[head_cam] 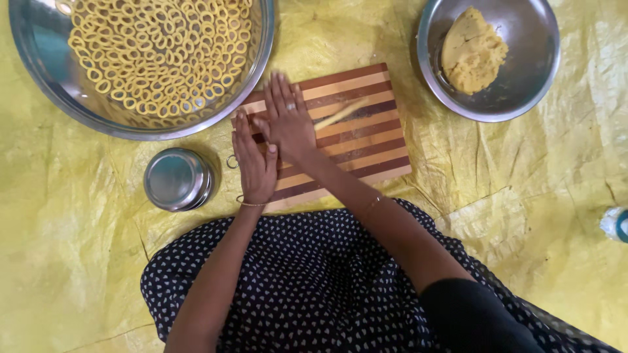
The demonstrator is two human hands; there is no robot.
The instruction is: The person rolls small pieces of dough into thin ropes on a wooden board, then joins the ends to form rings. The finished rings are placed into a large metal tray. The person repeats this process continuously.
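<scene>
Both hands lie flat and open on the striped wooden board: left hand nearest, right hand hiding one end of a thin, blurred dough rope. Beyond, the steel tray of dough rings is cut off.

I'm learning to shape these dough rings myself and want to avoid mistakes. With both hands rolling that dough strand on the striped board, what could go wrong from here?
1. The dough strand looks thin under the right hand; uneven pressure could snap it.
2. It angles toward the far part of the striped cutting board and might roll onto the yellow sheet.
3. The left hand works near the small steel container and the wide tray of dough rings; a broad stroke could bump them.
</scene>
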